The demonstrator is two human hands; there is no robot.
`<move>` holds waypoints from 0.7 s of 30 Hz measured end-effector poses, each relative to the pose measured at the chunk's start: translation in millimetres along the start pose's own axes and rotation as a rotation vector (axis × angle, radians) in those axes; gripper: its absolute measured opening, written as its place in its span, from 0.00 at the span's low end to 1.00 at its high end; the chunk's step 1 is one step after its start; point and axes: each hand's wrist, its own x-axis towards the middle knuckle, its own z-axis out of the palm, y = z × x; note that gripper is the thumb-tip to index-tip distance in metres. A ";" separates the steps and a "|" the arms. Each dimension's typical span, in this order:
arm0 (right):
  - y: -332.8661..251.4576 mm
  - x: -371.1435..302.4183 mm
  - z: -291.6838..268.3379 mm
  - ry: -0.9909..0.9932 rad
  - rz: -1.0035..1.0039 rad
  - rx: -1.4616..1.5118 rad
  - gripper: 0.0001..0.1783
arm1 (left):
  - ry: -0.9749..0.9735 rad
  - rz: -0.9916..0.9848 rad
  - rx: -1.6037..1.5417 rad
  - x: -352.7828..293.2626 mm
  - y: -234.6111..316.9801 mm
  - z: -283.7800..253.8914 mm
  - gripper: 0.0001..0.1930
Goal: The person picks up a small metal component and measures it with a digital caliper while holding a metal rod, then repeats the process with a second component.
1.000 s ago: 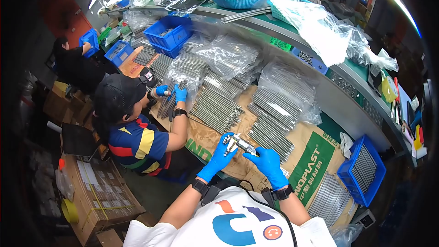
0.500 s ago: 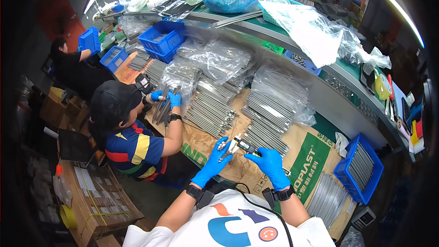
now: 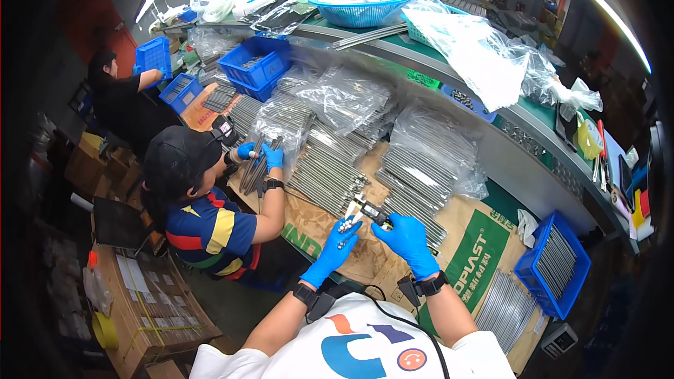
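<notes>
Head view: the right hand point(image 3: 411, 238) is gripping a black-and-silver caliper point(image 3: 376, 214) between thumb and fingers, its jaws pointing away toward the left. The left hand point(image 3: 335, 251) is curling its fingers around a few small metal parts point(image 3: 345, 225), which are showing at its fingertips just beside the caliper's jaws; whether the jaws are touching a part, I cannot tell. Both hands are wearing blue gloves and hovering over the near edge of the bench, with the caliper hanging above brown paper point(image 3: 379, 159) and close to the rods.

Beyond the hands, one stack of rods point(image 3: 326, 174) is lying to the left and another to the right, the latter partly under a clear bag point(image 3: 437, 142). On the right, a blue bin point(image 3: 531, 264) full of rods is standing near a fan of silver rods point(image 3: 507, 303). To the left, a co-worker point(image 3: 210, 228) in a striped shirt is holding a few dark rods in gloved hands. A blue basket point(image 3: 359, 12) is resting on the shelf point(image 3: 316, 30) above.
</notes>
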 end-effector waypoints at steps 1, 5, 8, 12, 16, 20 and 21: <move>-4.1 -0.6 -0.3 -0.002 0.028 0.036 0.26 | -0.020 0.006 0.037 1.4 0.0 -1.5 0.20; -2.2 -9.3 -5.4 -0.049 0.058 0.066 0.27 | 0.053 -0.089 -0.196 3.6 -3.6 4.5 0.23; 0.1 -24.1 -0.7 -0.096 0.050 0.064 0.26 | 0.103 -0.123 -0.322 11.0 12.7 4.0 0.25; 4.8 -38.3 8.3 -0.135 0.060 0.068 0.28 | 0.105 -0.120 -0.291 13.0 21.7 0.2 0.28; 2.3 -41.5 4.7 -0.178 0.080 0.067 0.30 | 0.071 -0.102 -0.232 11.0 20.4 -0.3 0.29; 5.4 -43.8 3.8 -0.214 0.113 0.055 0.30 | 0.041 -0.088 -0.169 9.1 18.9 1.5 0.30; 6.1 -44.6 3.3 -0.223 0.126 0.050 0.30 | 0.031 -0.082 -0.141 8.6 19.0 2.1 0.30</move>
